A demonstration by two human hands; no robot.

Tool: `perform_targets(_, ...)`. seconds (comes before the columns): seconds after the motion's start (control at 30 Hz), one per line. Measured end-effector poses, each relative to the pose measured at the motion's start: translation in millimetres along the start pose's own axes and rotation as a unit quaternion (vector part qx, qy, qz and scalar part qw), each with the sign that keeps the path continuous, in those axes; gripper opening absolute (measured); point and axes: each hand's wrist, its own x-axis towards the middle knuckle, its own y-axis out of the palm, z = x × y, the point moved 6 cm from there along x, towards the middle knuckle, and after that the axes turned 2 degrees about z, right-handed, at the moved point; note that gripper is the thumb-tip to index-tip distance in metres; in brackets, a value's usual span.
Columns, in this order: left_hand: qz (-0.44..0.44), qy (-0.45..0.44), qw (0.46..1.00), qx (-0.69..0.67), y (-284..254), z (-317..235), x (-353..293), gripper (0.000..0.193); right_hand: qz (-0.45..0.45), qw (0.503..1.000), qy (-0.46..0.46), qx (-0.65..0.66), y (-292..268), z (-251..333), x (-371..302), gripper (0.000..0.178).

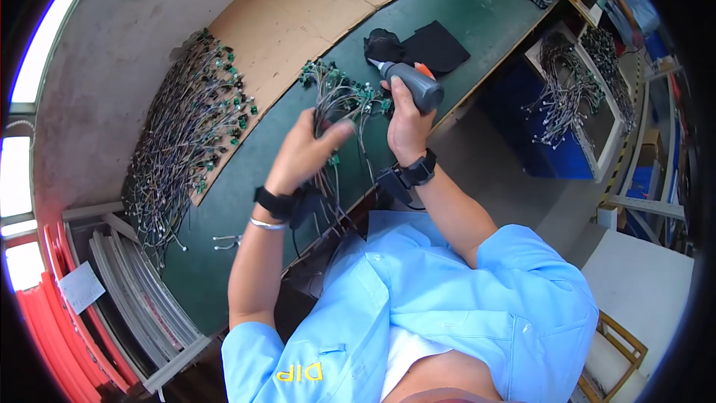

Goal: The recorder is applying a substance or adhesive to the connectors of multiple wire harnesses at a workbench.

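Over the smooth green worktop (201,276), in the head view, the right hand (409,130) has its fingers closed round a dark grey cylindrical bottle (421,89), whose pale, tapered nozzle points up and left. The left hand (300,153), blurred, curves about a wire bundle (325,93) on the worktop; its thumb and fingers stand apart with wires between them, and whether they grip I cannot tell. The step in hand looks like arranging the bundle with the bottle at the ready; the next move seems to call for steady wires and a carefully aimed nozzle. Thin, grey, flexible strands fan out from small, hard-looking green ends. Leftward, a dense, bristly wire heap (183,130) partly overlaps flat brown cardboard (272,45); beyond the bottle lies a matte black sheet (441,48).
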Motion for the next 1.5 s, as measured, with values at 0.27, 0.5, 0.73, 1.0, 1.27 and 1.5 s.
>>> perform_targets(0.27, -0.198, 0.145, 0.935, 0.257, 28, -18, -4, 0.049, 0.017, 0.999, 0.015, 0.036, -3, 0, 1, 0.045)
perform_targets(0.5, 0.007, 0.207, 0.967, 0.149, -37, -10, 50, 0.035, 0.025, 0.999, -0.004, 0.041, -7, 9, 0, 0.044)
perform_targets(0.73, -0.126, 0.22, 0.927, 0.276, -61, -24, 35, 0.039, 0.038, 0.999, 0.012, 0.037, -4, -2, 0, 0.042)
perform_targets(1.0, -0.183, 0.191, 0.862, 0.433, 9, -38, -67, 0.059, 0.029, 0.997, 0.061, -0.048, -8, 8, -13, 0.038)
perform_targets(1.27, -0.132, 0.171, 0.907, 0.363, -6, -5, -99, 0.051, 0.172, 0.89, 0.317, 0.279, 43, -24, -52, 0.034)
perform_targets(1.5, -0.159, 0.139, 0.892, 0.399, -58, 22, -58, 0.05, 0.194, 0.822, 0.521, 0.124, 64, -82, -43, 0.064)
